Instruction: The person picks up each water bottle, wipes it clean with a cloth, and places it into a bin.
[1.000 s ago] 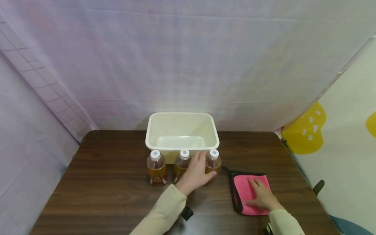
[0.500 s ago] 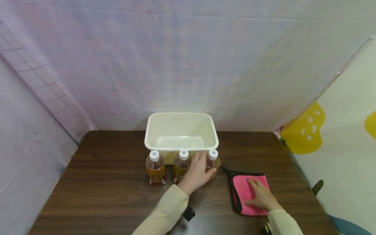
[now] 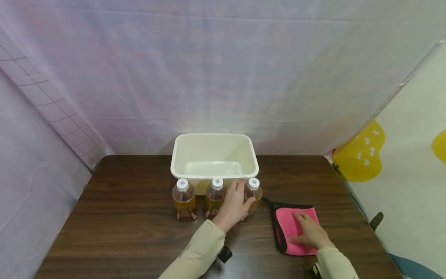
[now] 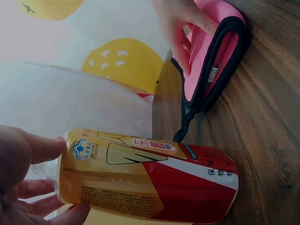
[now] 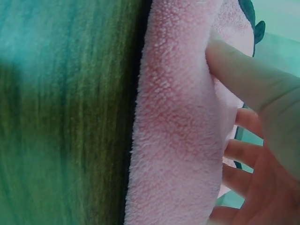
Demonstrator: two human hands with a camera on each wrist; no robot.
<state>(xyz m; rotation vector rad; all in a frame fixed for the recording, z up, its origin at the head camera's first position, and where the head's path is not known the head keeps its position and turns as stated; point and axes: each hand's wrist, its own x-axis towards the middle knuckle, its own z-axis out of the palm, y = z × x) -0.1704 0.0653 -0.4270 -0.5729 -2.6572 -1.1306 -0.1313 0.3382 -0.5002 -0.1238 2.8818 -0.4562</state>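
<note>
The rightmost of three plastic bottles (image 3: pixel 256 193), with a white cap and a gold and red label, is gripped near its shoulder by my left hand (image 3: pixel 232 207). In the left wrist view, the thumb (image 4: pixel 44 146) lies on one side of that bottle and curled fingers on the other. A middle bottle (image 3: pixel 214 197) stands just left of this hand, partly hidden by it, and a left bottle (image 3: pixel 184 201) stands farther over. My right hand (image 3: pixel 310 232) rests with spread fingers on a folded pink cloth (image 3: pixel 287 221) with black edging.
Behind the bottles stands a white plastic bin (image 3: pixel 214 135), its inside bare. All of it is on a dark wooden table (image 3: pixel 122 224). Pale curtains (image 3: pixel 209 77) hang beyond the back edge and at both sides.
My left thumb has come in against the rightmost bottle, which has shifted slightly right and leans a little. The right hand stays on the cloth.
</note>
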